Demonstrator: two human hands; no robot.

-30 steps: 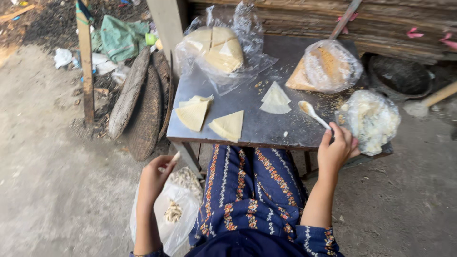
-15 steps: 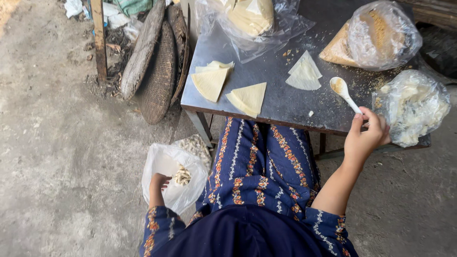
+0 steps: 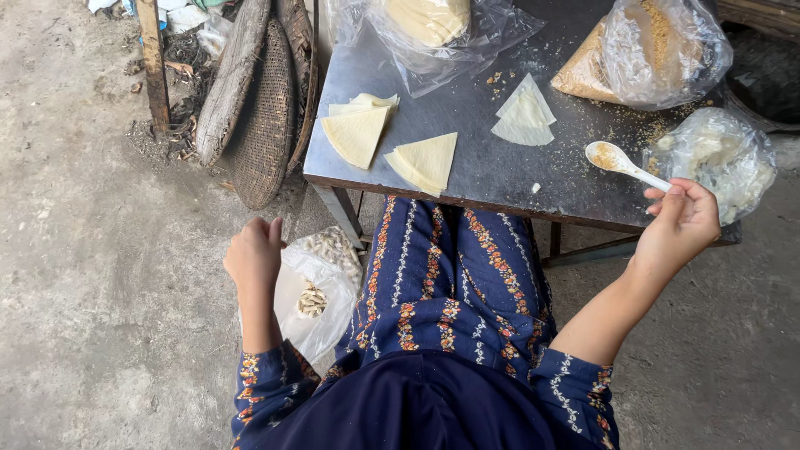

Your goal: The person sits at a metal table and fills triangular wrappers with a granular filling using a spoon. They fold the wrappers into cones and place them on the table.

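My right hand (image 3: 679, 225) grips the handle of a white plastic spoon (image 3: 612, 157), whose bowl holds brownish filling and rests on the dark metal table (image 3: 467, 179). Three folded pale triangular wrappers lie on the table: one at the left (image 3: 357, 132), one in the middle (image 3: 427, 160), one further back (image 3: 523, 112). My left hand (image 3: 254, 254), fingers curled, hovers at the rim of a white plastic bag (image 3: 321, 321) on the ground beside my knee. The bag holds small pale folded pieces (image 3: 312, 300). Whether my left hand pinches anything is hidden.
On the table stand a clear bag of wrappers (image 3: 429, 21), a bag of brown crumbly filling (image 3: 658, 50) and a bag of whitish stuff (image 3: 717, 158). A woven tray (image 3: 262, 125), a plank (image 3: 233, 75) and a wooden post (image 3: 152, 58) lean left of the table.
My left hand dropped from beside the table down to the white bag, dipped in, and now sits at its rim. My right hand stays on the spoon.
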